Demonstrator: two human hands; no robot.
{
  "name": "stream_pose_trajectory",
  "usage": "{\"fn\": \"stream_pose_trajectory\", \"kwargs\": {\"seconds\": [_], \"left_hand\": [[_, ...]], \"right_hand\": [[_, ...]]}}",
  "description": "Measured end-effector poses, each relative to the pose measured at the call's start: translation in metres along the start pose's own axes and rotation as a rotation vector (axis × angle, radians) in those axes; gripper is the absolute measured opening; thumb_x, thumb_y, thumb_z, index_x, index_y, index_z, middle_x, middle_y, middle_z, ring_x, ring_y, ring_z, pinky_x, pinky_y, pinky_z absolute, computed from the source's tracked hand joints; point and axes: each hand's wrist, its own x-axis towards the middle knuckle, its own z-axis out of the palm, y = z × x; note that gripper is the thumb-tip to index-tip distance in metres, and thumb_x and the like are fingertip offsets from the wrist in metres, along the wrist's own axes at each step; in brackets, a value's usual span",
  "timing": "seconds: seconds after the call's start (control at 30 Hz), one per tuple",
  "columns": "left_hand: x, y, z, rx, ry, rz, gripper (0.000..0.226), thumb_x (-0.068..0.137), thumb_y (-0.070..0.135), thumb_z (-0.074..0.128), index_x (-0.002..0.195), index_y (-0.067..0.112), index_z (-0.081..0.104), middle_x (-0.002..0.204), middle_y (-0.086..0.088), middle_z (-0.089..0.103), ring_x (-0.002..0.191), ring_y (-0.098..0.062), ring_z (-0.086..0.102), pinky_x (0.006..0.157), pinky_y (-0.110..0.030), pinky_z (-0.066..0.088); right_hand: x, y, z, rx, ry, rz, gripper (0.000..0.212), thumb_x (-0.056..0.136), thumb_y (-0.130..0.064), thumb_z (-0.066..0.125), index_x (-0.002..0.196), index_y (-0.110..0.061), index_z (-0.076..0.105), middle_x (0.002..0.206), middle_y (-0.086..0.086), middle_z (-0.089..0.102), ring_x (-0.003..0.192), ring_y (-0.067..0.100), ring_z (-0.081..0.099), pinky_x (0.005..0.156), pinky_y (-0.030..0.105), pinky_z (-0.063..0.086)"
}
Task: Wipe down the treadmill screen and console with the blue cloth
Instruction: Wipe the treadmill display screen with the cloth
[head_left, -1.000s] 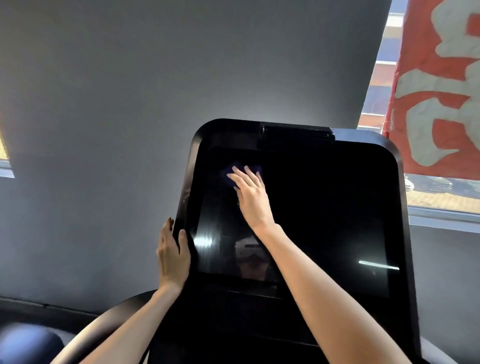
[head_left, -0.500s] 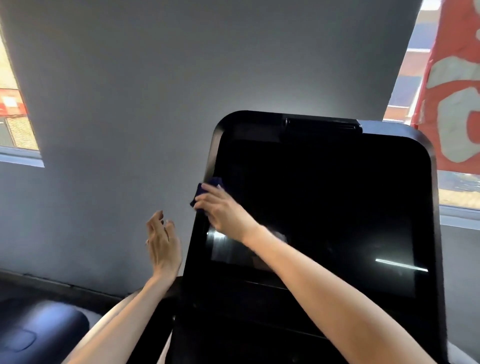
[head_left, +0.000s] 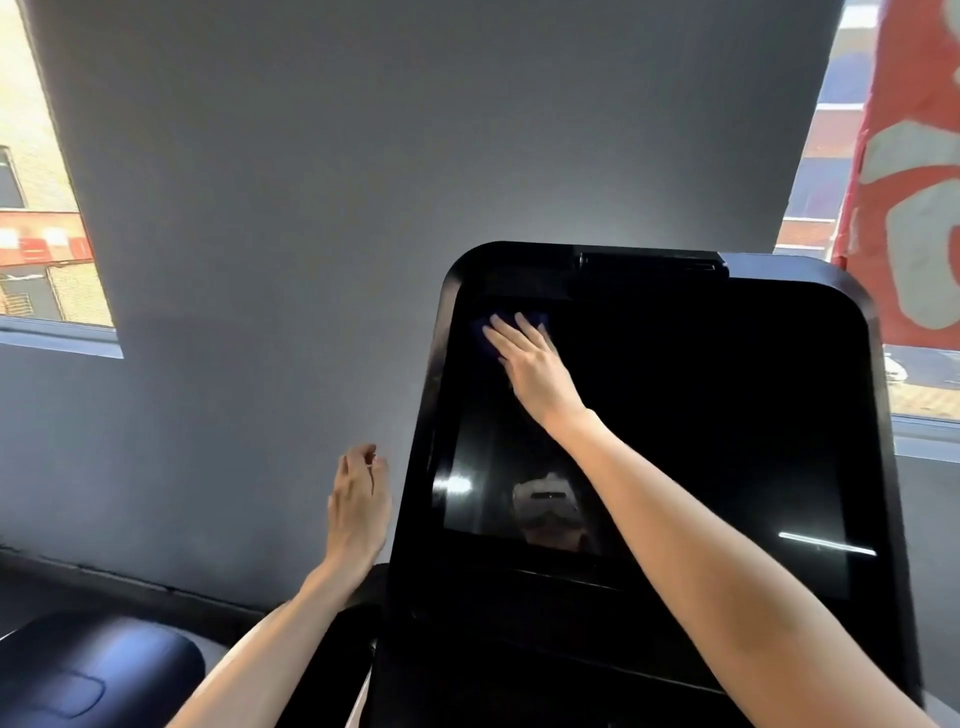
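The black treadmill console (head_left: 878, 467) stands upright before me, its dark glossy screen (head_left: 701, 441) filling most of it. My right hand (head_left: 535, 369) lies flat with straight fingers near the screen's upper left corner, pressing the blue cloth (head_left: 485, 325) against the glass; only the cloth's edges show around my fingers. My left hand (head_left: 358, 504) hovers in the air just left of the console's side edge, fingers loosely curled, touching nothing.
A grey wall (head_left: 311, 208) rises behind the console, with windows at the left (head_left: 41, 208) and right (head_left: 924, 384) and a red banner (head_left: 914, 182) outside. A dark rounded machine cover (head_left: 93, 670) sits at the lower left.
My right hand slid the cloth from the console's left edge up and right onto the screen's top left corner. My left hand, off the console, stays in the air beside it.
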Motion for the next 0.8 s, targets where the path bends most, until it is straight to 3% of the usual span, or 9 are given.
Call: {"fn": "stream_pose_trajectory", "kwargs": {"seconds": [0.07, 0.13, 0.27, 0.33, 0.47, 0.57, 0.63, 0.7, 0.8], "left_hand": [[-0.006, 0.000, 0.008, 0.009, -0.048, -0.038, 0.040, 0.101, 0.026, 0.029, 0.134, 0.007, 0.042, 0.134, -0.009, 0.047, 0.123, -0.023, 0.044, 0.107, -0.041, 0.033], [-0.014, 0.003, 0.019, 0.016, -0.070, -0.082, 0.041, 0.101, 0.027, 0.028, 0.136, 0.007, 0.039, 0.138, -0.009, 0.044, 0.128, -0.024, 0.040, 0.109, -0.042, 0.029], [-0.023, 0.012, 0.035, 0.089, -0.087, -0.120, 0.044, 0.101, 0.030, 0.030, 0.139, 0.011, 0.036, 0.143, -0.007, 0.042, 0.133, -0.025, 0.036, 0.108, -0.043, 0.024], [-0.024, 0.012, 0.038, 0.129, -0.085, -0.110, 0.041, 0.100, 0.031, 0.032, 0.136, 0.012, 0.041, 0.138, -0.008, 0.048, 0.128, -0.027, 0.042, 0.105, -0.045, 0.028], [-0.012, 0.008, 0.029, 0.179, -0.117, -0.156, 0.033, 0.097, 0.037, 0.041, 0.122, 0.018, 0.051, 0.120, -0.009, 0.062, 0.116, -0.031, 0.054, 0.099, -0.046, 0.039], [-0.004, 0.008, 0.018, 0.294, -0.215, -0.159, 0.034, 0.095, 0.046, 0.041, 0.120, 0.026, 0.053, 0.117, -0.003, 0.065, 0.115, -0.027, 0.055, 0.100, -0.045, 0.039], [-0.002, 0.011, 0.016, 0.345, -0.239, -0.144, 0.035, 0.095, 0.047, 0.041, 0.122, 0.027, 0.052, 0.118, -0.003, 0.064, 0.117, -0.027, 0.054, 0.099, -0.043, 0.038], [-0.003, 0.015, 0.016, 0.393, -0.238, -0.127, 0.035, 0.097, 0.044, 0.039, 0.123, 0.025, 0.050, 0.118, -0.006, 0.063, 0.116, -0.029, 0.053, 0.098, -0.043, 0.036], [-0.013, 0.016, 0.024, 0.391, -0.202, -0.097, 0.036, 0.099, 0.041, 0.033, 0.125, 0.020, 0.047, 0.124, -0.007, 0.059, 0.117, -0.030, 0.051, 0.097, -0.045, 0.035]], "right_hand": [[0.009, 0.003, -0.005, 0.004, -0.024, 0.085, 0.044, 0.092, -0.002, 0.051, 0.135, -0.011, 0.049, 0.145, 0.006, 0.043, 0.139, 0.032, 0.030, 0.116, 0.048, 0.019], [-0.004, -0.007, -0.002, 0.006, -0.014, 0.079, 0.047, 0.089, 0.003, 0.053, 0.133, -0.012, 0.051, 0.143, 0.006, 0.045, 0.138, 0.032, 0.032, 0.114, 0.052, 0.021], [-0.076, -0.031, 0.005, -0.022, -0.138, -0.217, 0.056, 0.081, 0.003, 0.062, 0.132, -0.018, 0.053, 0.141, -0.001, 0.049, 0.136, 0.028, 0.036, 0.113, 0.044, 0.020], [-0.087, -0.033, 0.003, -0.009, -0.197, -0.261, 0.059, 0.080, 0.007, 0.059, 0.133, -0.017, 0.051, 0.142, -0.001, 0.046, 0.138, 0.027, 0.032, 0.116, 0.043, 0.019], [-0.045, -0.049, -0.002, 0.088, -0.120, -0.055, 0.059, 0.076, 0.019, 0.052, 0.127, -0.010, 0.055, 0.136, 0.005, 0.052, 0.136, 0.030, 0.035, 0.113, 0.049, 0.026], [-0.002, -0.057, -0.006, 0.145, -0.053, 0.033, 0.060, 0.079, 0.019, 0.050, 0.132, -0.009, 0.051, 0.142, 0.007, 0.046, 0.140, 0.030, 0.027, 0.117, 0.044, 0.016], [0.008, -0.058, 0.002, 0.129, -0.116, 0.053, 0.062, 0.082, 0.018, 0.046, 0.137, -0.011, 0.045, 0.148, 0.005, 0.038, 0.143, 0.028, 0.018, 0.119, 0.043, 0.009], [-0.008, -0.059, 0.014, 0.103, -0.146, -0.011, 0.064, 0.081, 0.018, 0.045, 0.137, -0.012, 0.045, 0.148, 0.005, 0.038, 0.143, 0.029, 0.018, 0.118, 0.045, 0.009], [-0.059, -0.056, 0.022, 0.086, -0.228, -0.289, 0.066, 0.073, 0.016, 0.051, 0.132, -0.014, 0.052, 0.141, 0.004, 0.047, 0.138, 0.030, 0.032, 0.114, 0.045, 0.018]]}}
